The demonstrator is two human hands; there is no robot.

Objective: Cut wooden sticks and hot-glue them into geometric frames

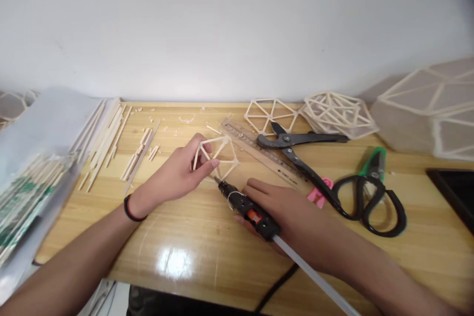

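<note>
My left hand (177,174) pinches a small frame of thin wooden sticks (219,156), a hexagon with spokes, just above the wooden table (192,252). My right hand (285,207) grips a black hot glue gun (247,207) with an orange trigger. A clear glue stick (314,276) pokes out of its back. The gun's nozzle points at the lower edge of the stick frame, close to my left fingertips.
A ruler (259,150), black shears (307,158), a pink clip (317,196) and a green tool (375,164) lie to the right. Finished stick frames (270,114) and lattice shapes (336,113) stand at the back. Loose sticks (111,140) and packaged chopsticks (25,192) are on the left.
</note>
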